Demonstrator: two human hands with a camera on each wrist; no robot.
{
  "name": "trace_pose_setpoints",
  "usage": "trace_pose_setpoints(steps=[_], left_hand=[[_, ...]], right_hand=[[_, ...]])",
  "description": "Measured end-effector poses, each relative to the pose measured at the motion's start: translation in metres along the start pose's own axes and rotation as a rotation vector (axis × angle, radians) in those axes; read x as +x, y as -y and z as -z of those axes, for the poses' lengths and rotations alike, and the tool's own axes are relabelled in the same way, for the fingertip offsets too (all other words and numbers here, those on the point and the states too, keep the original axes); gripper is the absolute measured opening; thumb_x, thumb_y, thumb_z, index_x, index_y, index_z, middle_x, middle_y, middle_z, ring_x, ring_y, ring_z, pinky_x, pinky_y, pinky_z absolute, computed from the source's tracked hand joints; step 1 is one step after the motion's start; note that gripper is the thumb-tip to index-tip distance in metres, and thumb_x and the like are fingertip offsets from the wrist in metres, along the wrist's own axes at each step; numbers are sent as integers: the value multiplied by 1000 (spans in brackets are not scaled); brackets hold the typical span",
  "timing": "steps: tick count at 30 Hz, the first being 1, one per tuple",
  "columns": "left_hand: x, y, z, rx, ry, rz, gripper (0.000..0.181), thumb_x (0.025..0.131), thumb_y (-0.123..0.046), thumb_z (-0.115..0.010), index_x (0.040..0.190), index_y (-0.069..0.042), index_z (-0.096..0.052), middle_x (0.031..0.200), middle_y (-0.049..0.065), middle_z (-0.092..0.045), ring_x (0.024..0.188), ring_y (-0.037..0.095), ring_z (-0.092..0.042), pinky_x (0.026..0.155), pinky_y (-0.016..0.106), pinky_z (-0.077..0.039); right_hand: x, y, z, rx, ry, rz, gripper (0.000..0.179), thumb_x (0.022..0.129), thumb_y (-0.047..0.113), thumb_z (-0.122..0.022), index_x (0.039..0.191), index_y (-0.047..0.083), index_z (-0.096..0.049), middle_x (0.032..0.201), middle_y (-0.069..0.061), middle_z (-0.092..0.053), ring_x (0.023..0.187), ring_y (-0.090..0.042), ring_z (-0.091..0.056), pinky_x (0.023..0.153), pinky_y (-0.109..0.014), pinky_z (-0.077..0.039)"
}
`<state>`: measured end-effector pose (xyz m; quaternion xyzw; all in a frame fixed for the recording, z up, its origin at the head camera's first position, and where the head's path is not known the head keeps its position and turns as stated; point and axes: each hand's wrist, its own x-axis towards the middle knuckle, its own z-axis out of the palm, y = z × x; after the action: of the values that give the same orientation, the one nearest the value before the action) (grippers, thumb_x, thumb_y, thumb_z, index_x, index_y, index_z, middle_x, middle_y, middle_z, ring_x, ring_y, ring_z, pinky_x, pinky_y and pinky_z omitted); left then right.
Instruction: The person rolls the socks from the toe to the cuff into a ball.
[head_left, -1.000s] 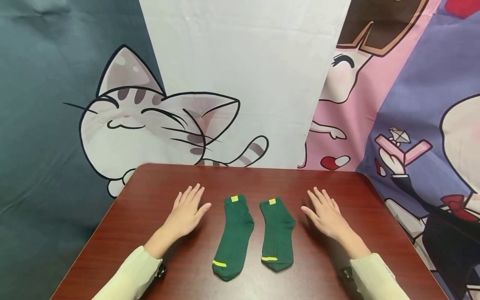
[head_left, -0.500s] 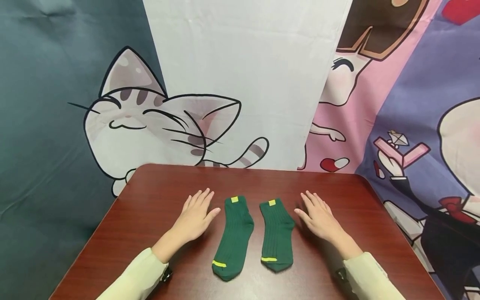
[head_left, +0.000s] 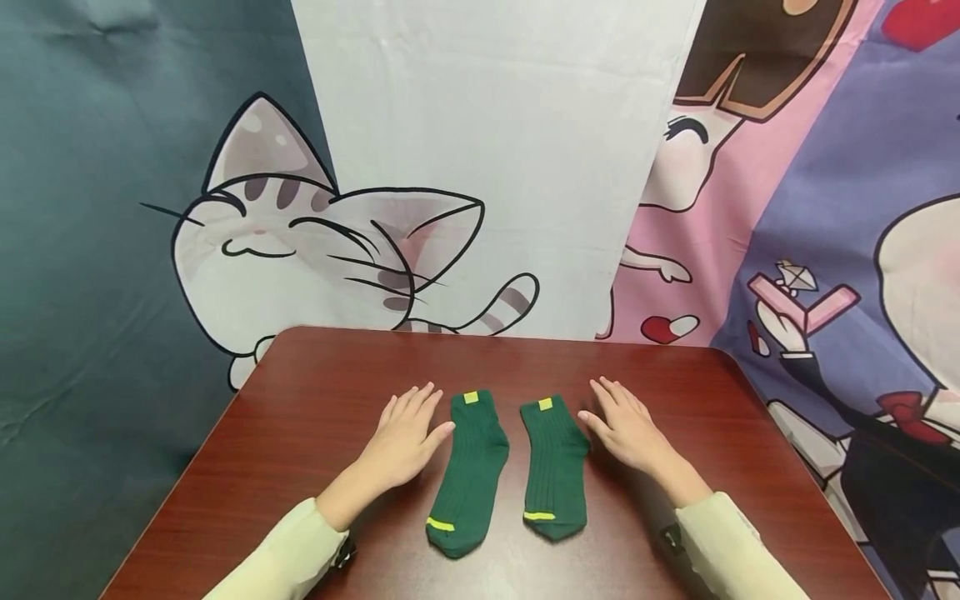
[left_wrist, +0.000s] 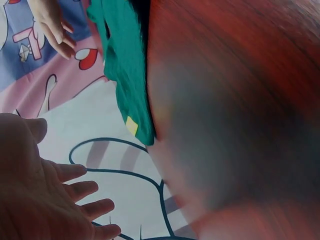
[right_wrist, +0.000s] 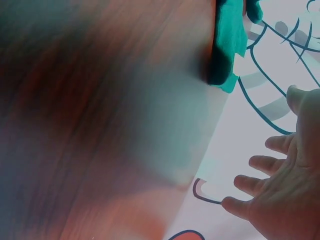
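Two green ribbed socks lie side by side on the table, cuffs toward the far edge. The left sock (head_left: 468, 475) and the right sock (head_left: 555, 471) each carry a yellow tag at the cuff and a yellow stripe near the toe. My left hand (head_left: 401, 437), fingers straight and palm down, hovers just left of the left sock, thumb tip right at its edge. Over on the other side, my right hand (head_left: 626, 429) is likewise flat, its thumb close to the right sock's heel. Both wrist views show palms holding nothing; the left one shows the sock's tagged cuff (left_wrist: 131, 115).
The reddish-brown wooden table (head_left: 337, 358) has rounded far corners. Behind it hangs a printed cloth backdrop (head_left: 487, 125) with a cartoon cat and figures. Pale sleeves (head_left: 281, 550) cover both forearms, with a dark wrist device (head_left: 345, 552) under the left cuff.
Both hands have moved inward toward the socks, the left one rightward and the right one leftward. The socks lie where they were, and the view has shifted slightly.
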<state>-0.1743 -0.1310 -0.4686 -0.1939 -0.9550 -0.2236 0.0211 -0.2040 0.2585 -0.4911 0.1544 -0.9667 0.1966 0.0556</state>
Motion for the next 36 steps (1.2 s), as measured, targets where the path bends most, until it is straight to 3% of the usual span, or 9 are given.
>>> trace_pose_setpoints(steps=[16,29,36], left_hand=[[2,-22,-10,10,-8,-49,62,105,-46,-49,151,-5,-45,157,17,-40,147,40,-31,119,64,-16],[3,-37,-19,28,25,-62,64,105,-50,-46,152,-6,-44,158,14,-39,148,37,-30,120,62,-16],[5,-42,-23,17,26,-101,62,105,-47,-47,149,-3,-46,156,18,-41,146,41,-33,118,64,-19]], right_hand=[[9,5,-8,64,20,9,69,102,41,-58,154,1,-37,157,-26,-36,144,-45,-31,113,-70,-23],[10,7,-14,54,3,35,68,101,39,-61,151,-2,-41,154,-26,-40,141,-46,-36,110,-70,-28],[11,9,-17,63,23,26,69,101,39,-61,152,-2,-40,153,-27,-41,139,-46,-38,109,-69,-30]])
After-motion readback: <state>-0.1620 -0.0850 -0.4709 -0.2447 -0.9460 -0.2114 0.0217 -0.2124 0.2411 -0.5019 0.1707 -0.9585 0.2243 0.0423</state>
